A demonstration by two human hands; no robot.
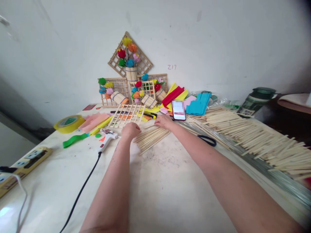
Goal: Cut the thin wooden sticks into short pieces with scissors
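Note:
My left hand point(131, 130) is closed, fingers curled, at the near edge of a small lattice of wooden sticks point(128, 114). Whatever its fingers hold, if anything, is hidden. To its right, my right hand point(164, 122) is closed with the fingertips together, at the far end of a flat row of thin wooden sticks point(152, 139). I cannot make out what is in these fingertips. The row lies on the table between and just in front of both hands. Beyond the hands is a black and yellow cutter point(150, 114). A white glue gun point(107, 141) lies left of my left hand.
Lattices with paper flowers point(131, 61) stand against the wall. A phone point(179, 110) and blue crepe paper point(199, 104) are at back right, many loose sticks point(233, 129) and a thermos point(257, 101) at right. Yellow tape point(69, 124) and a power strip point(26, 165) are left.

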